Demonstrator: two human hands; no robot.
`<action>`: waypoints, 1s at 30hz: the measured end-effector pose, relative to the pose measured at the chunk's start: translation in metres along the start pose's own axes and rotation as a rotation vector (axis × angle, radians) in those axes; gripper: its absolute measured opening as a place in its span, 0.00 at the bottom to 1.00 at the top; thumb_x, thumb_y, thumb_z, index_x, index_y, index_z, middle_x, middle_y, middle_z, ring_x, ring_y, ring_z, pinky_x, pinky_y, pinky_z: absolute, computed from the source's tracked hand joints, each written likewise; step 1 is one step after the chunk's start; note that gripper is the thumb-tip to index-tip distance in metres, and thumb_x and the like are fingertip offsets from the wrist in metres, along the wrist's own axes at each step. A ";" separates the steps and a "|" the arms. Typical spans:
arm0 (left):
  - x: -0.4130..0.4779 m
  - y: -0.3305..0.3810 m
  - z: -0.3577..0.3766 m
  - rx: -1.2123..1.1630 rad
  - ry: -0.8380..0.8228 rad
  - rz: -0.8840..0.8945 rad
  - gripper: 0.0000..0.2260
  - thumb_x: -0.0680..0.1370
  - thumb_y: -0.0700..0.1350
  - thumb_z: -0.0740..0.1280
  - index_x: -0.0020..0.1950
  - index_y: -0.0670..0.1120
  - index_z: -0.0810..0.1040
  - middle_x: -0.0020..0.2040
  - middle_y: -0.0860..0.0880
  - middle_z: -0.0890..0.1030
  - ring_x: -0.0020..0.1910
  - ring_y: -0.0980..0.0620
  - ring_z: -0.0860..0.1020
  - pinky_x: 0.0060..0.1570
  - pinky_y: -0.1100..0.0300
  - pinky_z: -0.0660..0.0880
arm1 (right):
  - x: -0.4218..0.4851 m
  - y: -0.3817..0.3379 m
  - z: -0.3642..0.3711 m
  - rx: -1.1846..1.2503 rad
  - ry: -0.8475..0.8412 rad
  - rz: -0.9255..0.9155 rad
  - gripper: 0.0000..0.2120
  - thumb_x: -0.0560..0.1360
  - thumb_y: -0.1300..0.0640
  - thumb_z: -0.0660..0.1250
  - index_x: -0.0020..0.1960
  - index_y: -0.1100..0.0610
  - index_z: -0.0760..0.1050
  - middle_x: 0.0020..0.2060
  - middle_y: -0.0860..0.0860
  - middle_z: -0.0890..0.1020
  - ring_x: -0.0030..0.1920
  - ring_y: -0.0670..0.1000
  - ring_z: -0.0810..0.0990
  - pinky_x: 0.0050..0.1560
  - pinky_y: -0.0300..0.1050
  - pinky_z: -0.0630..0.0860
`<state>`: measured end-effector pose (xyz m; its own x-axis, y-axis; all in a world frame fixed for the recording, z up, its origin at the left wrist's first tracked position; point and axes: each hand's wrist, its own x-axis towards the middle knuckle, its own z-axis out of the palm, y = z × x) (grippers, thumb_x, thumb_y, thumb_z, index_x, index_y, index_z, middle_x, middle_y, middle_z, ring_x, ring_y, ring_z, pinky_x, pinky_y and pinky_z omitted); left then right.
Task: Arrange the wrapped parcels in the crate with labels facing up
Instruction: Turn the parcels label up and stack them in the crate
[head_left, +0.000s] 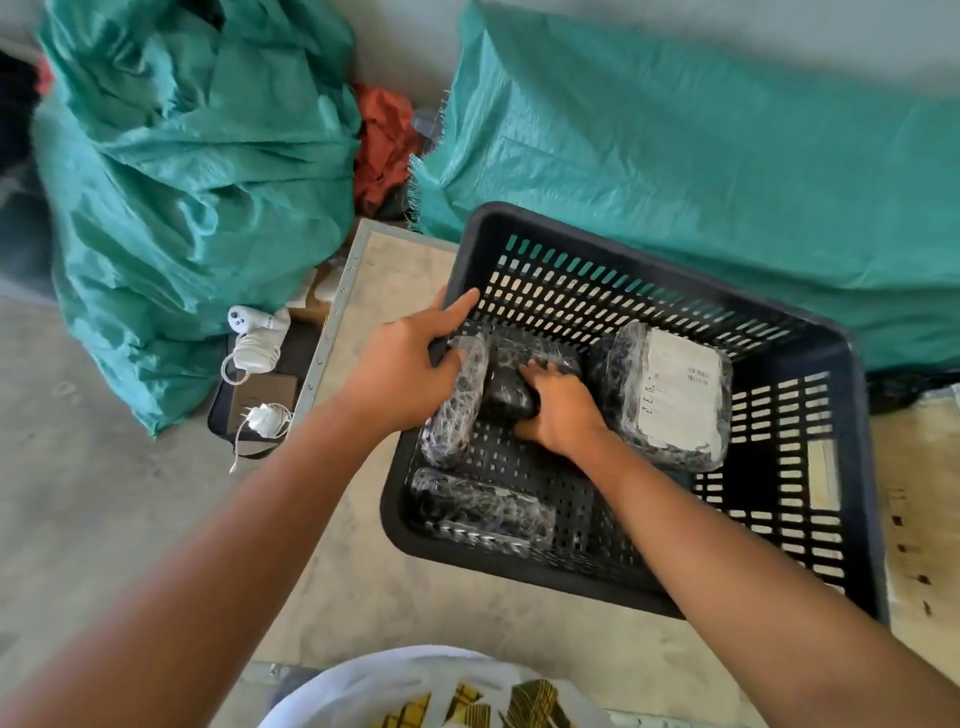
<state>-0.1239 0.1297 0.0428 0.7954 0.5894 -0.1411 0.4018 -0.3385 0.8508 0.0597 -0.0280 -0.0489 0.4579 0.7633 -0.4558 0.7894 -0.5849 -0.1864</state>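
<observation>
A black slotted plastic crate (852, 415) sits on a pale board and holds several parcels wrapped in black plastic and clear film. The largest parcel (670, 395) lies at the right with its white label facing up. A long parcel (483, 506) lies along the near wall. My left hand (410, 364) grips an upright narrow parcel (457, 400) at the crate's left wall. My right hand (561, 410) is closed on a small dark parcel (506, 392) in the middle, beside another wrapped parcel (524, 348) behind it.
Two big teal woven sacks (192, 171) (701, 156) stand behind the crate, with red cloth (384, 145) between them. A white device with coiled cables (254, 343) and a charger (265, 421) lie on a dark tray at the left. A white bag (415, 691) is near me.
</observation>
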 end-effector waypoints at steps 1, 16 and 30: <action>0.000 0.000 0.000 -0.007 0.001 -0.002 0.28 0.80 0.40 0.67 0.77 0.60 0.67 0.78 0.51 0.67 0.53 0.53 0.81 0.42 0.86 0.65 | 0.001 0.000 -0.010 0.081 0.041 0.000 0.45 0.67 0.51 0.81 0.79 0.58 0.66 0.73 0.57 0.74 0.71 0.59 0.75 0.71 0.52 0.72; -0.013 0.034 0.009 0.464 0.064 0.102 0.31 0.79 0.48 0.69 0.81 0.52 0.62 0.82 0.43 0.56 0.80 0.35 0.51 0.75 0.36 0.56 | -0.017 0.041 -0.087 0.678 0.312 0.033 0.18 0.75 0.52 0.72 0.64 0.52 0.82 0.47 0.41 0.83 0.47 0.42 0.81 0.41 0.39 0.75; 0.016 0.063 0.068 0.109 -0.055 0.076 0.16 0.74 0.43 0.75 0.57 0.57 0.75 0.65 0.51 0.72 0.66 0.50 0.72 0.60 0.58 0.68 | -0.055 0.076 -0.131 0.968 0.228 0.069 0.15 0.60 0.39 0.72 0.46 0.39 0.83 0.49 0.44 0.86 0.52 0.47 0.83 0.50 0.46 0.76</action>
<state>-0.0550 0.0673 0.0600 0.8480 0.5187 -0.1084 0.3839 -0.4603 0.8005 0.1479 -0.0788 0.0762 0.6380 0.6944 -0.3328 0.1312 -0.5239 -0.8416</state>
